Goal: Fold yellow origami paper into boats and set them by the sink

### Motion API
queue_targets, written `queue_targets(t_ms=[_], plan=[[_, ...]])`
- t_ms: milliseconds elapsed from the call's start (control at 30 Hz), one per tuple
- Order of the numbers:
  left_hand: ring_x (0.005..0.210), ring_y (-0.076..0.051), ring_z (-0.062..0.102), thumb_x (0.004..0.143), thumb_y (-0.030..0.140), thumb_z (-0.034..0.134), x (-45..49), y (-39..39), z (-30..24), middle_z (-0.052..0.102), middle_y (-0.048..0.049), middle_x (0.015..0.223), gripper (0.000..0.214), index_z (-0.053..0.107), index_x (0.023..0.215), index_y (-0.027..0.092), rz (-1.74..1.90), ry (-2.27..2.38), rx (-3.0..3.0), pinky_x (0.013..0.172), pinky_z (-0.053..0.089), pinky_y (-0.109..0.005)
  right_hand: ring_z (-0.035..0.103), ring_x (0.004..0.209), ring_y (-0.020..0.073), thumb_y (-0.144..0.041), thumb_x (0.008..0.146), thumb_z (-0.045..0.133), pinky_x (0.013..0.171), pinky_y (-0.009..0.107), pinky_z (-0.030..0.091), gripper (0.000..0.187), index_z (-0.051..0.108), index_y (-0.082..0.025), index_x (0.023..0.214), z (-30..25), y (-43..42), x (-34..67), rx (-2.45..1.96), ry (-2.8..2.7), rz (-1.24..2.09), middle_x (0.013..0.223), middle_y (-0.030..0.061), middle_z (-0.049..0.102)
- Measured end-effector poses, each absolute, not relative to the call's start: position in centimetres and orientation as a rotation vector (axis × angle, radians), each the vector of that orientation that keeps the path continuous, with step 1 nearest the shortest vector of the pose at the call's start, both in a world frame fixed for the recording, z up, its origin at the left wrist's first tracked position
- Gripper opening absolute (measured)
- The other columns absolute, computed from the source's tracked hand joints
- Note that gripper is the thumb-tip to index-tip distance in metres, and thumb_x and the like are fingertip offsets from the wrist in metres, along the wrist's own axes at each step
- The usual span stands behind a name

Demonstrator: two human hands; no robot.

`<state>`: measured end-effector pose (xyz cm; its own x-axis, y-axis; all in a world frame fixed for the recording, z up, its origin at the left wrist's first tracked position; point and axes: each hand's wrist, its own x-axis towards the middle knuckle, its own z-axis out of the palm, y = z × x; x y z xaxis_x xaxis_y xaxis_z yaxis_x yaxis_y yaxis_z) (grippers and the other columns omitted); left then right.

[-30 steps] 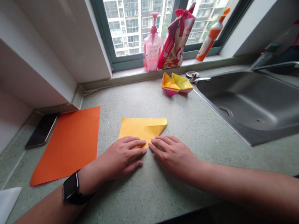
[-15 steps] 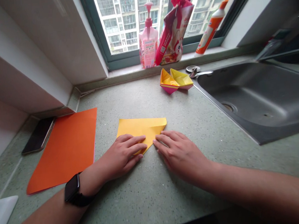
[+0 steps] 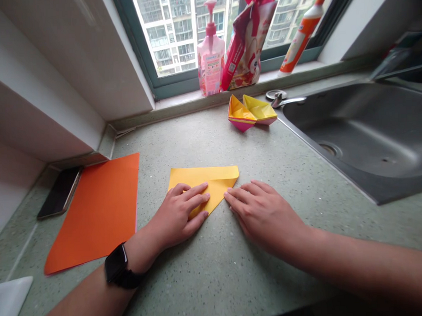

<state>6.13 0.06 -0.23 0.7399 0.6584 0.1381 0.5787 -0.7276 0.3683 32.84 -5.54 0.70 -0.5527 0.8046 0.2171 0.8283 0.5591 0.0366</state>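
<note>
A folded sheet of yellow paper lies flat on the counter, with a slanted edge at its lower right and a strip folded along the top. My left hand rests on its lower left part, fingers spread flat and pressing it down. At the slanted edge, the fingertips of my right hand touch the paper; its fingers are stretched out and close together. Part of the paper is hidden beneath my left hand.
Orange paper lies at the left beside a dark phone. Two folded paper boats stand near the window, by the sink. A pink pump bottle, a bag and an orange-white bottle line the sill.
My right hand has slid slightly along the slanted edge, and the fingers of my left hand are spread a little wider. The whole view has shifted slightly.
</note>
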Motion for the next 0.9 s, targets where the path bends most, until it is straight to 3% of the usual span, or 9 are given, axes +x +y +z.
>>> queue_targets(t_ms=[233,433,533,600,700,767,900], plan=[[0.127,-0.033,0.059,0.108,0.039,0.061,6.1,-0.1,-0.3,0.065,-0.0057,0.161,0.034,0.075,0.136,0.025,0.386,0.986,2.699,0.113,0.049,-0.057,0.071,0.098,0.0291,-0.012,0.098,0.062,0.100,0.050,0.049,0.024,0.082,-0.019,0.111,0.7,-4.3,34.2,-1.555,-2.573,-0.252,0.117,0.0112,0.083],[0.150,-0.035,0.053,0.109,0.034,0.060,6.2,0.1,-0.5,0.063,-0.0083,0.161,0.036,0.071,0.141,0.023,0.428,0.907,2.706,0.125,0.046,-0.061,0.068,0.088,0.0290,-0.015,0.100,0.058,0.077,0.043,0.048,0.025,0.082,-0.018,0.093,0.7,-1.7,37.7,-1.705,-2.467,-0.401,0.110,0.0160,0.082],[0.152,-0.035,0.051,0.110,0.032,0.056,6.2,0.1,-0.8,0.060,-0.0099,0.163,0.041,0.067,0.149,0.026,0.390,0.892,2.740,0.127,0.044,-0.064,0.070,0.095,0.0306,-0.020,0.102,0.057,0.079,0.044,0.051,0.026,0.083,-0.016,0.104,1.6,-1.4,37.7,-1.714,-2.326,-0.443,0.120,0.0170,0.081],[0.152,-0.037,0.050,0.110,0.029,0.054,6.2,0.0,-1.0,0.058,-0.0111,0.164,0.046,0.063,0.156,0.029,0.341,0.894,2.781,0.127,0.042,-0.067,0.071,0.104,0.0297,-0.018,0.102,0.058,0.090,0.044,0.054,0.027,0.082,-0.017,0.115,1.9,-2.0,36.6,-1.539,-2.388,-0.346,0.122,0.0139,0.081],[0.152,-0.038,0.047,0.109,0.026,0.054,6.1,-0.2,-1.1,0.055,-0.0120,0.164,0.054,0.057,0.162,0.034,0.279,0.906,2.827,0.127,0.039,-0.067,0.071,0.103,0.0270,-0.017,0.102,0.059,0.095,0.043,0.055,0.028,0.081,-0.019,0.120,1.8,-3.2,34.7,-1.354,-2.502,-0.198,0.119,0.0114,0.082],[0.153,-0.038,0.044,0.110,0.031,0.053,6.4,-0.3,-1.0,0.054,-0.0118,0.163,0.055,0.054,0.165,0.035,0.266,0.913,2.849,0.129,0.037,-0.066,0.071,0.100,0.0259,-0.017,0.102,0.061,0.092,0.042,0.056,0.025,0.082,-0.019,0.115,1.3,-3.7,34.0,-1.339,-2.549,-0.118,0.118,0.0111,0.082],[0.148,-0.040,0.046,0.111,0.056,0.055,8.2,-0.1,-0.9,0.058,-0.0151,0.150,0.059,0.054,0.166,0.034,0.269,0.919,2.866,0.128,0.037,-0.067,0.072,0.096,0.0252,-0.017,0.101,0.064,0.089,0.041,0.055,0.021,0.083,-0.019,0.109,0.6,-3.6,34.1,-1.362,-2.590,-0.035,0.113,0.0108,0.082]])
